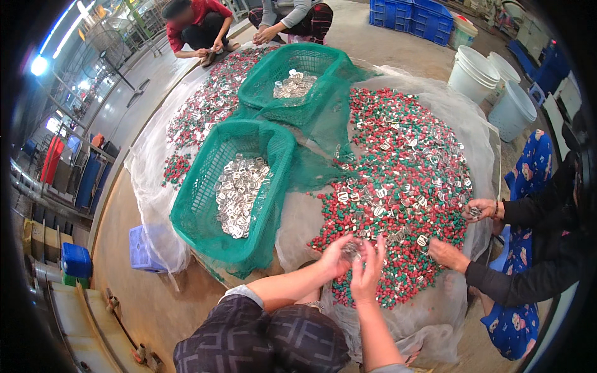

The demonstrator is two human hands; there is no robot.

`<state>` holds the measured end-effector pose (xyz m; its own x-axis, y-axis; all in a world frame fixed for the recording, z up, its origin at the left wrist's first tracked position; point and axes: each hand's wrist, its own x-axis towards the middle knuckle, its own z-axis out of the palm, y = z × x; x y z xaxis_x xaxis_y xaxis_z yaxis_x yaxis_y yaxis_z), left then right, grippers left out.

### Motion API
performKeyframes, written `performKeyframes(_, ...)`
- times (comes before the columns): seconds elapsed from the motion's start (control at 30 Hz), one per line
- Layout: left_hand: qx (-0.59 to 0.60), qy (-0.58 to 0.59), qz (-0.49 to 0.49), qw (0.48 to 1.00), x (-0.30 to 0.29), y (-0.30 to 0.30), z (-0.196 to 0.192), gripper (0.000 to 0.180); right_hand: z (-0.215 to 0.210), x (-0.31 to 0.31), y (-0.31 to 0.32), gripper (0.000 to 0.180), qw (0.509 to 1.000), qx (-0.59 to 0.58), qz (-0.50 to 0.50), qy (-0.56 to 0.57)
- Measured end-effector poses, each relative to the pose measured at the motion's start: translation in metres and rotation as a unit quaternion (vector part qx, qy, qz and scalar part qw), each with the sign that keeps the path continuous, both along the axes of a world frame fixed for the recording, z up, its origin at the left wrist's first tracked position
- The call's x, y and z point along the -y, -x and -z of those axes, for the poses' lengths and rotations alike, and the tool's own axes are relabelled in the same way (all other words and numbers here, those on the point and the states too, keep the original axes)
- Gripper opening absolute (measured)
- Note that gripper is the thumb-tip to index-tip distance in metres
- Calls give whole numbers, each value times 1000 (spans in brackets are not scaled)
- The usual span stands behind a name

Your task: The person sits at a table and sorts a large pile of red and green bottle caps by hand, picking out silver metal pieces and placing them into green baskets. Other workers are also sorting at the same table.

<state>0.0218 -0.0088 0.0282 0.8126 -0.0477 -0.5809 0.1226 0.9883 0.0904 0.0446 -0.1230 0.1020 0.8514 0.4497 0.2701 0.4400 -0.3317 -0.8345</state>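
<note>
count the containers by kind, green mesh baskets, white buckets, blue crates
green mesh baskets: 2
white buckets: 4
blue crates: 4, though the far stack is hard to separate
total: 10

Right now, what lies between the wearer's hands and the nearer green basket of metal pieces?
In the head view, a bare stretch of translucent sheet lies between the hands and the nearer green basket, with the edge of the red and green pellet pile beside it.

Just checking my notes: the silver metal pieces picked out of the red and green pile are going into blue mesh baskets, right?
Not quite. The head view shows the silver metal pieces lying in green mesh baskets, not blue ones, beside the red and green pile.
</note>
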Motion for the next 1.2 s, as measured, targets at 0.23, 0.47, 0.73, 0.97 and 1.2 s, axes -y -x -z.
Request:
performKeyframes(0.23, 61, -140, -255, 955, -167, -112, -90, 51, 28, 69, -62, 30, 986, -26, 167, 17)
performKeyframes(0.47, 92, -200, -348, 911, -211, -162, -188, 89, 53, 98, -81, 24, 956, -114, 270, -23)
performKeyframes(0.73, 9, -628, 233, 743, -103, -132, -14, 52, 102, 108, -71, 14, 936, -231, 260, -49)
performKeyframes(0.97, 160, -875, 327, 320, -4, -95, 8, 61, 96, 101, -55, 22, 921, -282, 258, 77)
performKeyframes(1.2, 305, -735, 454, 400, 7, -79, -11, 48, 139, 111, -44, 30, 911, -323, 237, 95)
